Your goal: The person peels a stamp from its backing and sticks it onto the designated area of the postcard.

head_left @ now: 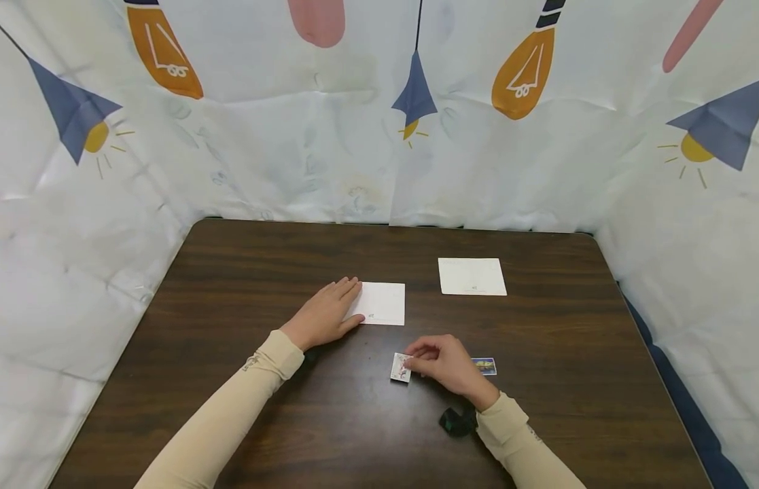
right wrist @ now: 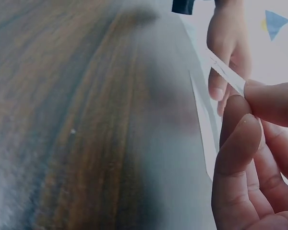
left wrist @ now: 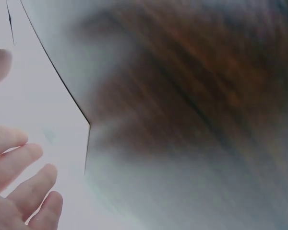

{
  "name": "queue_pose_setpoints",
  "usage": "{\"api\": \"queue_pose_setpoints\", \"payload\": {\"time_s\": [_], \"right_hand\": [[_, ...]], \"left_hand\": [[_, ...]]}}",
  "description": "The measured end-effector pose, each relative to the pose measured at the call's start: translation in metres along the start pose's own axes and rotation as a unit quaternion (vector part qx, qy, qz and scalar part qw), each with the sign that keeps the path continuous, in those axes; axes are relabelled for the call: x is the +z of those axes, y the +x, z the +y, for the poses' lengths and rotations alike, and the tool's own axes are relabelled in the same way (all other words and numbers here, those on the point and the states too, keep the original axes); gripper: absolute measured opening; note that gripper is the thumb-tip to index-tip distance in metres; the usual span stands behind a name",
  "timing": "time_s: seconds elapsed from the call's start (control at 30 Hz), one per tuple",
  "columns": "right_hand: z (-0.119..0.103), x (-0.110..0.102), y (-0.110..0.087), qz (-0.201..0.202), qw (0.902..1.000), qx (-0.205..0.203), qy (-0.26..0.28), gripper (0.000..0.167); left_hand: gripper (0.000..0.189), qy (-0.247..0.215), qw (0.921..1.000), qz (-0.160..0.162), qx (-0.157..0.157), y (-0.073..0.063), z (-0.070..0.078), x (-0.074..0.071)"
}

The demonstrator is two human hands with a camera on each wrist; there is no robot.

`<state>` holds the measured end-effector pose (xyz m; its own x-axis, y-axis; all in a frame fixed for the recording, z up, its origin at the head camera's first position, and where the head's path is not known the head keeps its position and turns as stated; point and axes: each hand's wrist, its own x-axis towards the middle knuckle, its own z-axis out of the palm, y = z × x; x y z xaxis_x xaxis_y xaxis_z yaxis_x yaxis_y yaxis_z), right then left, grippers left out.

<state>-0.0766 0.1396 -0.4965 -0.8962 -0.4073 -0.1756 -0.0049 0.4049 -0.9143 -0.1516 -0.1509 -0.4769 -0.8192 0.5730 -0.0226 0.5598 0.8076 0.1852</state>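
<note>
My left hand (head_left: 325, 314) rests with straight fingers on the left part of a white paper card (head_left: 384, 304) lying on the table. In the left wrist view its fingers spread beside a corner of the white card. My right hand (head_left: 443, 363) pinches a small stamp-like piece of paper (head_left: 400, 367), white with a reddish print, between thumb and fingers. Seen almost edge-on in the right wrist view, the small paper (right wrist: 228, 74) slants up from the fingertips. Beyond the right hand's wrist lies a colourful small stamp-like picture (head_left: 484, 367), partly hidden by that hand.
A second white paper card (head_left: 473, 277) lies farther back on the right of the dark brown wooden table (head_left: 263, 251). Under the right wrist shows a dark object (head_left: 455, 422). White cloth printed with lamps (head_left: 355, 156) hangs around the back and sides.
</note>
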Motion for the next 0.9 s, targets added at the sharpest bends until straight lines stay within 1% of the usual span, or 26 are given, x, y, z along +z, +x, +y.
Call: {"api": "queue_pose_setpoints", "payload": {"time_s": [0.17,0.23,0.3,0.4,0.5,0.63,0.77,0.9], "right_hand": [[-0.003,-0.005,0.001,0.006,0.9995,0.016,0.028,0.018],[-0.005,-0.007,0.001,0.010,0.9991,0.020,0.036,0.019],[-0.007,-0.009,0.002,0.013,0.9988,0.023,0.042,0.020],[-0.008,-0.012,0.004,0.019,0.9982,0.026,0.050,0.021],[-0.008,-0.015,0.006,0.021,0.9976,0.029,0.060,0.021],[-0.009,-0.018,0.008,0.024,0.9963,0.031,0.076,0.019],[-0.012,-0.020,0.008,0.023,0.9956,0.029,0.086,0.017],[-0.013,-0.021,0.009,0.025,0.9949,0.028,0.094,0.017]], "left_hand": [[0.065,0.002,0.9979,0.060,0.022,-0.002,0.005,0.002],[0.062,-0.007,0.9962,0.081,0.030,-0.003,0.008,0.003],[0.059,-0.019,0.9947,0.095,0.033,-0.004,0.011,0.003],[0.056,-0.045,0.9936,0.100,0.028,-0.006,0.017,0.004],[0.054,-0.071,0.9929,0.094,0.017,-0.008,0.022,0.006],[0.051,-0.110,0.9898,0.091,0.007,-0.010,0.029,0.009],[0.047,-0.158,0.9831,0.092,-0.005,-0.014,0.040,0.010],[0.042,-0.223,0.9697,0.100,-0.005,-0.018,0.050,0.011]]}}
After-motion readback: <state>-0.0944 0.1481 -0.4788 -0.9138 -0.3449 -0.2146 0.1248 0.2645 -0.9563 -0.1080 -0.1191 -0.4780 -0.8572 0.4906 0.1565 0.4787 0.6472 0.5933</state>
